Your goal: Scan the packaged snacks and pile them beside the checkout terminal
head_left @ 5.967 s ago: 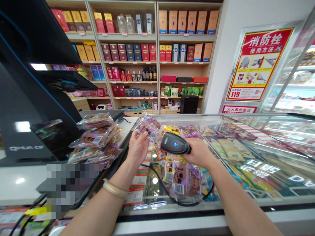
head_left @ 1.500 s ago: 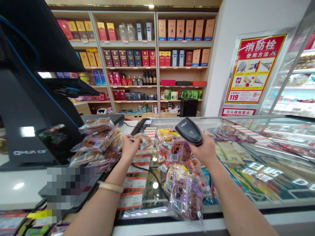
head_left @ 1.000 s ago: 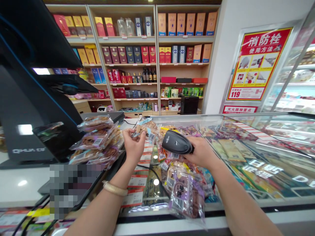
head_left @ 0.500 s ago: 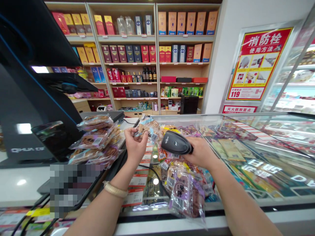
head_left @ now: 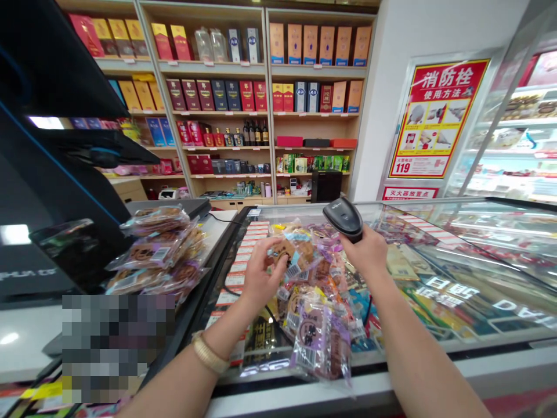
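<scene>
At the far left, a dark screen and its stand rise beside a stacked pile of clear-wrapped biscuits, which lies near the left edge of the glass worktop. Right of the pile, orange-and-white price labels run along the worktop's left edge. The left hand, with a pale bracelet on its wrist, reaches in from the near edge, its thumb and fingers curled narrowly on a biscuit packet with light-blue markings. This packet lies at the fingertips, mostly to the right of the hand, over the far left part of a loose heap. A black cable curves below that hand. In the heap, nearer the worktop's near edge, a purple-marked packet shows its printed front and barcode, among yellow and orange wrappers. Further right, the right hand is wrapped around the handle of a black barcode scanner, held above the heap's far right side, its rounded head tipped to the far left. Beyond the worktop stand shelves of boxes, and to their right a red-and-yellow poster hangs on a white wall.
</scene>
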The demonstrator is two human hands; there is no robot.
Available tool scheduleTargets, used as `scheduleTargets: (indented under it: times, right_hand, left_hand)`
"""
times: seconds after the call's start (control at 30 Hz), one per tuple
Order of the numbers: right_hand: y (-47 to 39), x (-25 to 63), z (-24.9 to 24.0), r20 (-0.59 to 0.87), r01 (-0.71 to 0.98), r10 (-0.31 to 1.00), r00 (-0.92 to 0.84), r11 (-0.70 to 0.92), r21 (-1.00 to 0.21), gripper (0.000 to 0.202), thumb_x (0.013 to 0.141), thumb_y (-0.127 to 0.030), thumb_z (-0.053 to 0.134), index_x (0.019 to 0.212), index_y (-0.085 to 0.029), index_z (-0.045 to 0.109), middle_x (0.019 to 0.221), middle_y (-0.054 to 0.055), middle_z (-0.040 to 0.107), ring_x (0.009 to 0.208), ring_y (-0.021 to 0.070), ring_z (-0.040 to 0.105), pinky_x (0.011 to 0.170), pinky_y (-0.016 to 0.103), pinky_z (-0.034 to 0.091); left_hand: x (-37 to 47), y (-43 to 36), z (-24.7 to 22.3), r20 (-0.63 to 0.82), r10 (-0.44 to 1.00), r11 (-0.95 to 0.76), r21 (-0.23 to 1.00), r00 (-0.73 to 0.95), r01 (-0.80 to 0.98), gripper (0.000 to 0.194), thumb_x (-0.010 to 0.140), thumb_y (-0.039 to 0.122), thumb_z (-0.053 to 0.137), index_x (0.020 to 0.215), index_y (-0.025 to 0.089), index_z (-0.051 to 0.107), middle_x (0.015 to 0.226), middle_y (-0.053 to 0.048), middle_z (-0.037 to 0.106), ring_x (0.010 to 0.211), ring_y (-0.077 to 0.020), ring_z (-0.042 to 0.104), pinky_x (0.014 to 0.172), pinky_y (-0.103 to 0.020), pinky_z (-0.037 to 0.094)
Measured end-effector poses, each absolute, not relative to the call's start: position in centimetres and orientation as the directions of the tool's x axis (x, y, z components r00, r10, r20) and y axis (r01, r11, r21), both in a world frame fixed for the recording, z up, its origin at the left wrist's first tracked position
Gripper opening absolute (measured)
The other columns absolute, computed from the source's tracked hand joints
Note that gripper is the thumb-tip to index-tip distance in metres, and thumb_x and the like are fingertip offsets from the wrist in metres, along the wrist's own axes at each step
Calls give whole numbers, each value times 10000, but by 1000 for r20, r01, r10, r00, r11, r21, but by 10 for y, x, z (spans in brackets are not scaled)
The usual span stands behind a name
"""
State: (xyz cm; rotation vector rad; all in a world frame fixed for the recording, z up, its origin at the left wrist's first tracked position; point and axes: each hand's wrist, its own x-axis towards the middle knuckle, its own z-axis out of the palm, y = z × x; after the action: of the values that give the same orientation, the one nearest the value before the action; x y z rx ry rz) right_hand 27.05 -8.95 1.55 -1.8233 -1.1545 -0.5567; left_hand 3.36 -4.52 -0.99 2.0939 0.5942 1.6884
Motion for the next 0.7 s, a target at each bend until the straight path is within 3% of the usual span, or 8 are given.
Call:
scheduleTargets:
  times: [0.2, 0.4, 0.47, 0.57, 0.63, 0.7]
  right_hand:
    - [-91, 281, 15, 703, 844, 467, 537, -294, -449, 345, 801, -462, 519, 869, -164, 680, 817, 137, 708, 764, 275, 645, 617, 303, 362]
    - [-89, 287, 15, 652, 785, 438, 619, -373, -495, 366, 814, -486, 526, 889, -167, 689, 830, 140, 713, 781, 284, 648, 616, 306, 360]
    - [-89, 287, 15, 660, 793, 439, 609, -365, -488, 359, 815, -483, 529, 882, -166, 685, 832, 140, 715, 788, 286, 651, 618, 306, 362]
    - [-89, 286, 14, 678, 817, 456, 576, -333, -470, 336, 814, -458, 534, 893, -166, 679, 839, 136, 715, 800, 286, 654, 624, 303, 365]
    - [-89, 284, 14, 678, 823, 465, 569, -320, -470, 321, 812, -443, 536, 898, -168, 678, 839, 130, 714, 796, 281, 653, 626, 300, 365]
    - [-89, 283, 13, 671, 819, 469, 574, -321, -476, 319, 810, -442, 537, 899, -169, 677, 836, 125, 712, 783, 277, 650, 623, 298, 362]
  left_hand:
    - [48, -55, -23, 805, 484, -861, 369, 343, 350, 396, 850, 196, 585, 1240, 262, 577, 1168, -96, 508, 1129, -230, 540, 959, -410, 488]
    - [46, -70, -15, 822, 436, -818, 193, 366, 541, 485, 864, 228, 555, 1343, 302, 532, 1541, -114, 157, 1427, -368, 217, 1093, -577, 301]
    - [42, -79, -9, 786, 393, -845, 104, 477, 525, 567, 825, 319, 611, 1381, 320, 499, 1583, -102, 89, 1439, -412, 162, 1112, -630, 210]
    - [40, -96, -4, 619, 321, -912, -3, 716, 411, 836, 662, 571, 728, 1423, 387, 437, 1611, -90, 48, 1427, -486, 136, 1096, -708, 90]
    - [42, -103, -5, 494, 298, -933, -33, 817, 359, 1020, 531, 717, 740, 1443, 420, 395, 1617, -98, 52, 1417, -523, 123, 1068, -750, 36]
    - [45, -106, -6, 419, 310, -932, -42, 853, 359, 1080, 488, 784, 712, 1450, 420, 383, 1617, -108, 84, 1416, -532, 117, 1055, -765, 1]
